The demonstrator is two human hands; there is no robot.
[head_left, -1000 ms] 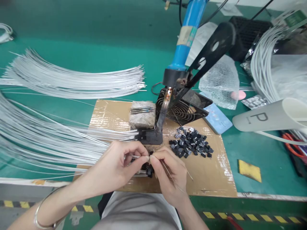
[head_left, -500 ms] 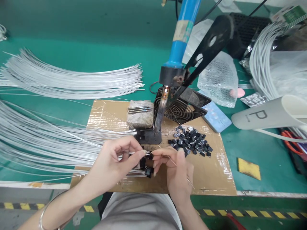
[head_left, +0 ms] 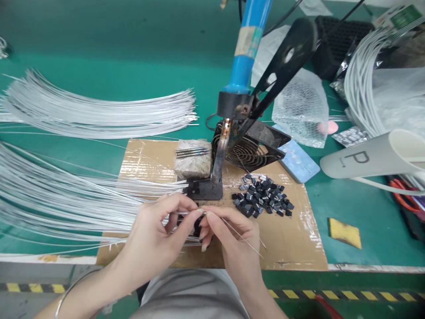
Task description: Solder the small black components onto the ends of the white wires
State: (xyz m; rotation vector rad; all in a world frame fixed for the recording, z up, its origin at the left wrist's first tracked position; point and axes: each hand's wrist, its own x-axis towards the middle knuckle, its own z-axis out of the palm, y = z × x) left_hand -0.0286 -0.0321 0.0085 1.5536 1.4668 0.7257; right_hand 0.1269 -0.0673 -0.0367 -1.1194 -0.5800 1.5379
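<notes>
Roughly midway along the bench's (head_left: 338, 200) front edge, above a cardboard sheet (head_left: 285, 248), white wire (head_left: 182, 213) is pinched in the left hand (head_left: 157, 239), fine strands (head_left: 247, 242) are gripped in the closed right hand (head_left: 239, 248), and small black blocks (head_left: 262, 197) are heaped toward the sheet's right edge.

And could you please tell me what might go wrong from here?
The right hand is close to the loose pile of small black parts, so a sideways knock might scatter some. The metal shaft below the blue handle stands just beyond that hand and the left hand; if hot, it could burn them. Two thin strands trail across the right hand and might snag.
</notes>
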